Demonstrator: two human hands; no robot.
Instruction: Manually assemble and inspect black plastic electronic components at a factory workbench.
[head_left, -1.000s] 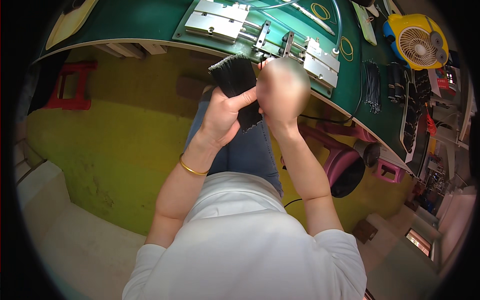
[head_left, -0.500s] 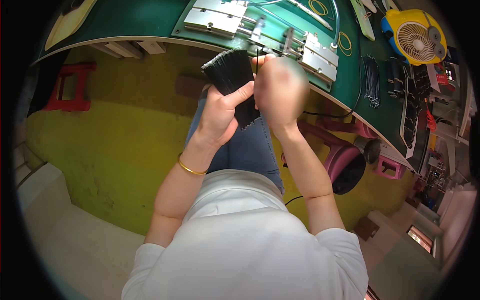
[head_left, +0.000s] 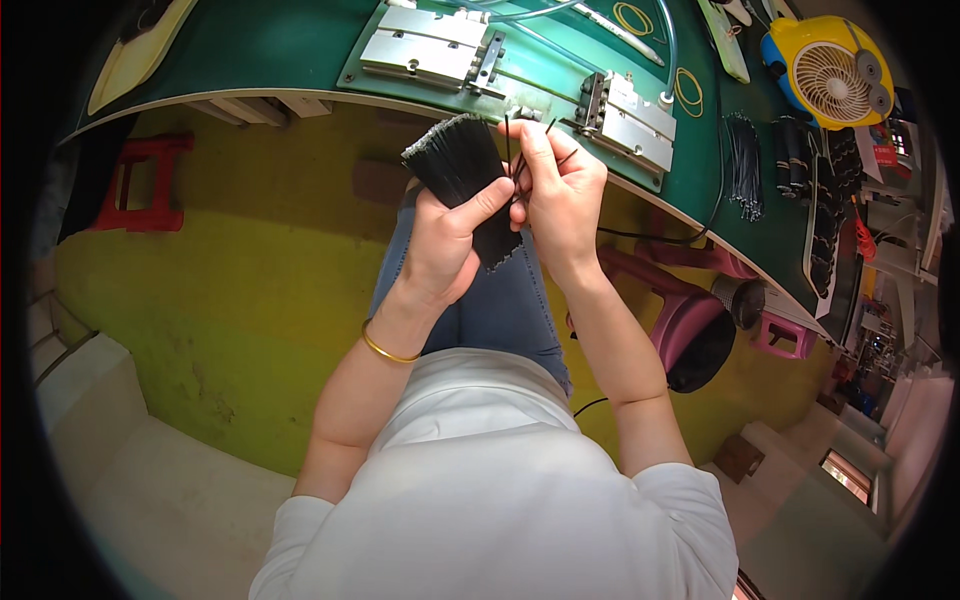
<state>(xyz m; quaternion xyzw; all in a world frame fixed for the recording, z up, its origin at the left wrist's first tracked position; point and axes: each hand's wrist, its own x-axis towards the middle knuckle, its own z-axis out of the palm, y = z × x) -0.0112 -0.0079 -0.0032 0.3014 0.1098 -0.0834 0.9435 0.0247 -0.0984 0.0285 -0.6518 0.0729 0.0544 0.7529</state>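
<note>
My left hand [head_left: 447,232] is closed around a thick bundle of thin black wires [head_left: 457,165] with pale, cut-looking ends, held over my lap just in front of the bench edge. Beside it, my right hand [head_left: 565,195] pinches a few loose black wires [head_left: 522,165] that stick up between the fingers and touch the bundle's side. Just beyond both hands is a metal fixture on a green base plate, with a left silver block [head_left: 425,45] and a right silver block [head_left: 636,125] set apart from each other.
Blue air tubes and a white pen-like stick [head_left: 620,35] lie behind the fixture. At the right of the green bench are a yellow fan [head_left: 835,75] and a bunch of black wires [head_left: 743,165]. Pink stools [head_left: 670,300] stand under the bench, a red stool [head_left: 145,180] at left.
The fixture's two end pieces have drawn apart, back to their blocks. My right hand, blurred before, now shows clearly with several wires in its fingers. The left hand barely moved.
</note>
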